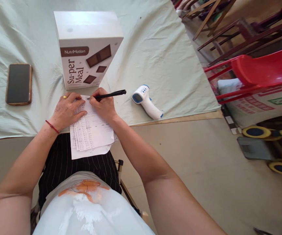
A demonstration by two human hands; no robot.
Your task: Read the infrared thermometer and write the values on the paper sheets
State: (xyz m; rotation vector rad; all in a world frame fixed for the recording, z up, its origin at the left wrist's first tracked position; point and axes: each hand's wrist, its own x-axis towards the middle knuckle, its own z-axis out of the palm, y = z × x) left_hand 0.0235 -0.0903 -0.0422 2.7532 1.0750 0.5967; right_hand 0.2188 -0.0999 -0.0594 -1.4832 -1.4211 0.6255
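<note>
A black pen [111, 94] is gripped in my right hand [104, 106], its tip at the top of a stack of handwritten paper sheets [94, 130]. The sheets lie at the table's near edge and hang partly over it. My left hand [69, 109] rests on the upper left of the sheets with its fingers spread; a ring and a red string bracelet are on that arm. Just beyond both hands stands a white NutriMotion box [89, 49], upright. A white and blue infrared thermometer [147, 101] lies right of my right hand.
A dark-screened phone [19, 84] lies on the left of the cloth-covered table [160, 42]. Off the table's right side are a red chair [265, 70], a printed sack [260, 101], wooden furniture frames and a yellow-rimmed wheeled object [257, 132] on the floor.
</note>
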